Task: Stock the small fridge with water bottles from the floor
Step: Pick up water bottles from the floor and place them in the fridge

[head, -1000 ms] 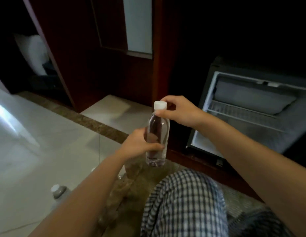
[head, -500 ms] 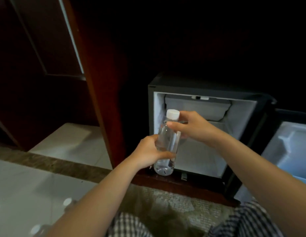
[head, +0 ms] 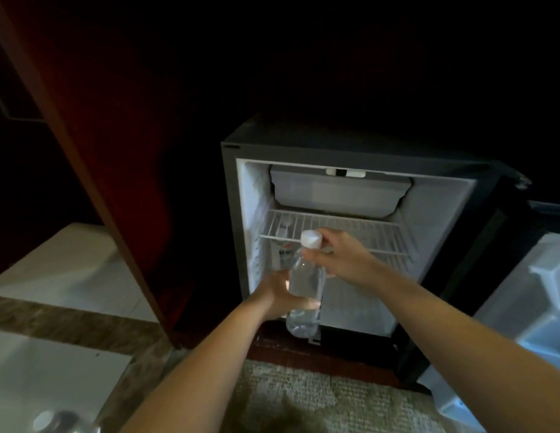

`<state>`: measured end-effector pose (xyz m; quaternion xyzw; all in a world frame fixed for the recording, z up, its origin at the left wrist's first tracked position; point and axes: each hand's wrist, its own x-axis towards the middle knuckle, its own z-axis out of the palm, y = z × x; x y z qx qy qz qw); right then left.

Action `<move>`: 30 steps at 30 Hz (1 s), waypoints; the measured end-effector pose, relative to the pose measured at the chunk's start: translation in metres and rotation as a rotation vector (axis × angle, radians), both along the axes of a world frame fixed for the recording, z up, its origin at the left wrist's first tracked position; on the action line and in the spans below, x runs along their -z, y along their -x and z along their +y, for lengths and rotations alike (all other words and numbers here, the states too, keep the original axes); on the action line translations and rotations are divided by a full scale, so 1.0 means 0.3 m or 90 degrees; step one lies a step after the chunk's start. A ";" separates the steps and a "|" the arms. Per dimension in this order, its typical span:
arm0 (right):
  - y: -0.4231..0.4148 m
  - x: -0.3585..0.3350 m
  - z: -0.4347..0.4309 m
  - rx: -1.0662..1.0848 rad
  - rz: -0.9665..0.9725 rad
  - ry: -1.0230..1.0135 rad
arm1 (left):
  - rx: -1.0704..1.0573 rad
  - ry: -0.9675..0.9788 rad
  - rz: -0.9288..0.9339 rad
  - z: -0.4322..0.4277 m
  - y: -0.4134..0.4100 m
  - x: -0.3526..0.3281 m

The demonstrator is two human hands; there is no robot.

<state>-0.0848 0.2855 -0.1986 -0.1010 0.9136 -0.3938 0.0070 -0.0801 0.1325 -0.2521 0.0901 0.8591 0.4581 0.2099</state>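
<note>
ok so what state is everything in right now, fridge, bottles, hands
fridge: open
fridge door: swung out to the right
freezer flap: shut
wire shelf: in place
water bottle: capped, near upright, in front of the opening, not yet inside
left hand: grips the bottle's body
right hand: holds the neck just under the cap
floor bottle: capped, on the floor, lower left

Holding bottle (head: 305, 285) before fridge (head: 350, 151), left of door (head: 538, 307); gripping low with left hand (head: 277, 295), high with right hand (head: 344, 260). Leaving spare bottle (head: 53, 421) on floor (head: 53, 364), lower left.
</note>
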 end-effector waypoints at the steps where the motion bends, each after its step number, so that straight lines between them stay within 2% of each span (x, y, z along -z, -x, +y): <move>1: 0.026 0.018 -0.008 -0.002 0.001 -0.008 | 0.000 0.003 -0.006 -0.003 0.026 0.015; 6: 0.143 0.132 -0.027 0.008 -0.013 -0.051 | 0.002 0.094 0.001 -0.012 0.161 0.115; 13: 0.249 0.288 -0.011 0.035 -0.037 -0.091 | 0.012 0.122 -0.062 0.000 0.264 0.236; 17: 0.278 0.371 -0.007 0.000 -0.017 -0.149 | 0.033 0.143 -0.095 -0.001 0.290 0.304; 23: 0.317 0.465 0.009 0.040 -0.016 -0.111 | 0.017 0.112 -0.119 0.016 0.321 0.372; 30: 0.341 0.505 0.041 0.162 -0.028 -0.039 | -0.045 -0.003 -0.164 0.074 0.354 0.412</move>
